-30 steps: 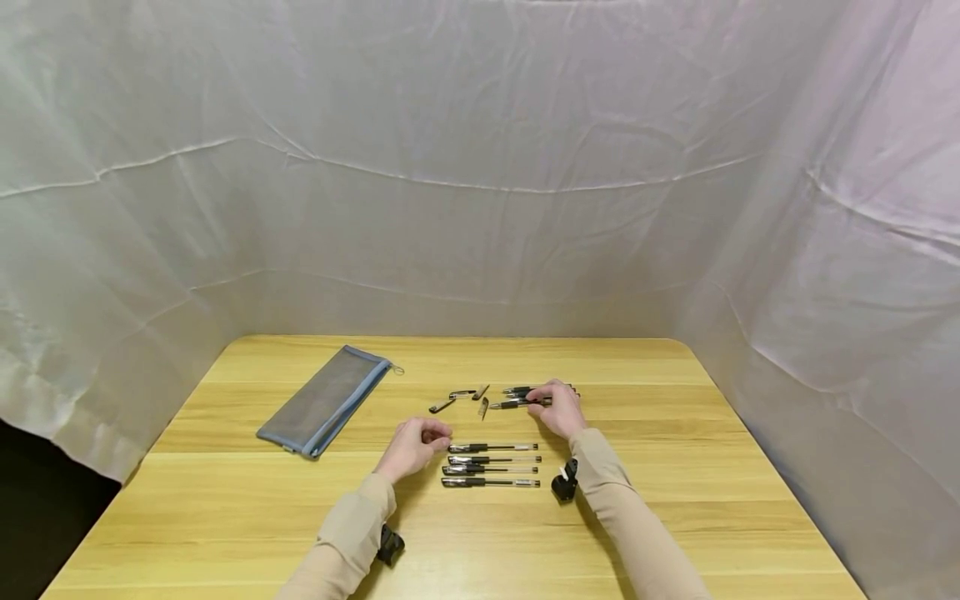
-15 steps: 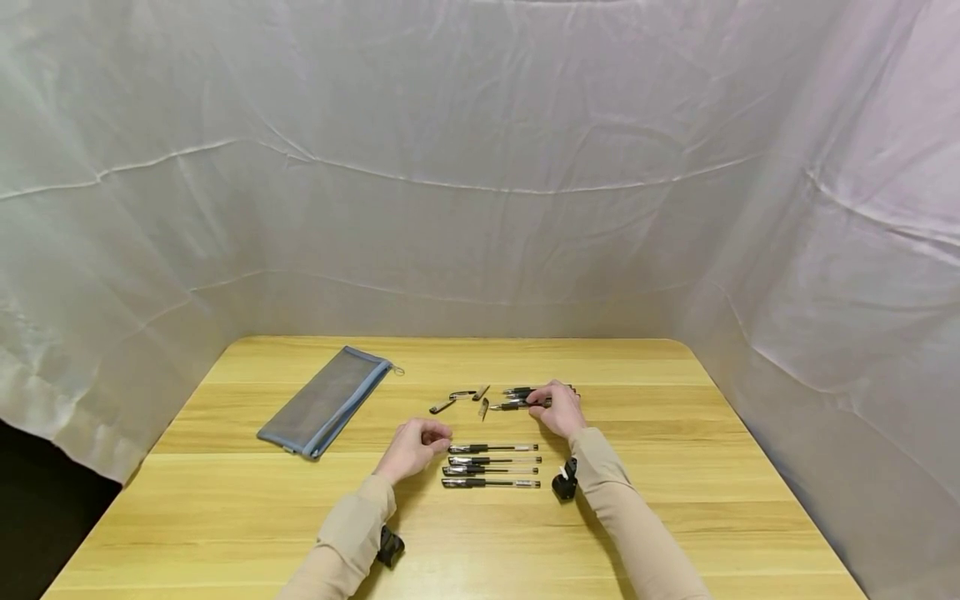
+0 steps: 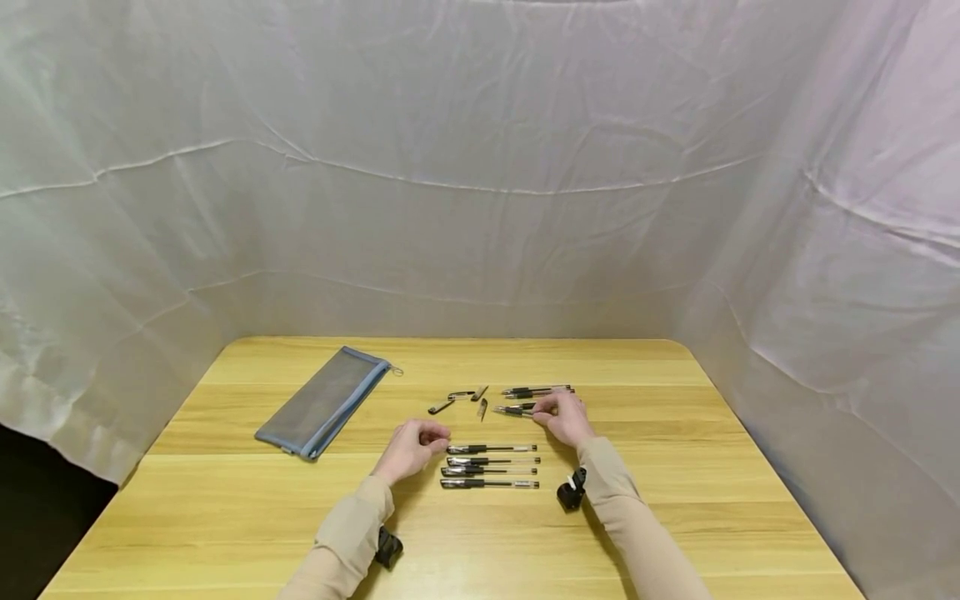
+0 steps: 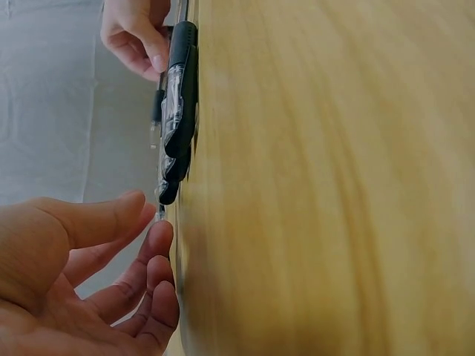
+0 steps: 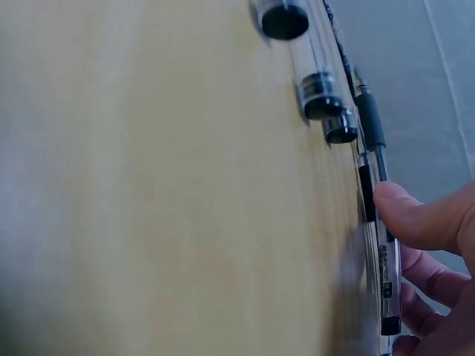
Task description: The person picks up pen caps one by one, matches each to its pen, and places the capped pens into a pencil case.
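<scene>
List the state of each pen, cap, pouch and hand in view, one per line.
Right hand, pinching a pen
Pinched pen, uncapped
Neighbouring pen, looks uncapped, partly hidden
Farther two pens, lying flat, uncapped
Near four pens, capped, lying in a row
Four caps, off pens, scattered loose
Mesh pouch, lying flat; zip open or closed, cannot tell
Left hand, relaxed, beside the near row

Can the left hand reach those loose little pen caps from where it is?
Probably yes. The left hand looks empty, and the pen caps lie just beyond it with nothing seen in between. The row of pens sits to its right, off that path.
</scene>
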A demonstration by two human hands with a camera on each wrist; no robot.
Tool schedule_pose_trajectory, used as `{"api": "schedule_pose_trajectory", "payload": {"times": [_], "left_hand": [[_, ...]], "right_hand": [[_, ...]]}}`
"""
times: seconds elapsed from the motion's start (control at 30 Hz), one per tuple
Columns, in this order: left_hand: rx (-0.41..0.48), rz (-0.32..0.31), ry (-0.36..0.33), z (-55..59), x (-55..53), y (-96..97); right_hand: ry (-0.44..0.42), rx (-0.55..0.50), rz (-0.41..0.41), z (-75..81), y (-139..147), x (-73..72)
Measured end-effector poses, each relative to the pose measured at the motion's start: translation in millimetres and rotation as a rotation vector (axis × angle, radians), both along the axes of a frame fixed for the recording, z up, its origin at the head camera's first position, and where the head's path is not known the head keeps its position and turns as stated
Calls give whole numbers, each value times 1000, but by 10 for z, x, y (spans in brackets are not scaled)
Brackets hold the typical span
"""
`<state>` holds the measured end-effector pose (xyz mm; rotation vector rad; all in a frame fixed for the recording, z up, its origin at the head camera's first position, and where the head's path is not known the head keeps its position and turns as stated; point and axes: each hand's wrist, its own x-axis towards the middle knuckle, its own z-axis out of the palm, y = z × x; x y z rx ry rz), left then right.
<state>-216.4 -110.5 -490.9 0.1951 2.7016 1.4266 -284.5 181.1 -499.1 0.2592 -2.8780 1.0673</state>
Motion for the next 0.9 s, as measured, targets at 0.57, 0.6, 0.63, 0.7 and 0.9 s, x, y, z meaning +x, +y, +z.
{"api": "schedule_pose_trajectory", "payload": {"times": [0.57,0.6,0.63,0.7,0.9], "left_hand": [[39,5,-9,15,-99,24],[39,3,-7,12,-120,30],[36,3,-4,8,-141,37],[28,1,2,0,-184,57],[16,-21,30,16,-297,152]], "right_hand": [[32,-318,-40,-60,15,226],[31,-330,-40,-63,19,236],[27,-342,-44,-66,24,247],[27,-359,-53,-74,38,269],[14,-399,-96,-73,75,348]]}}
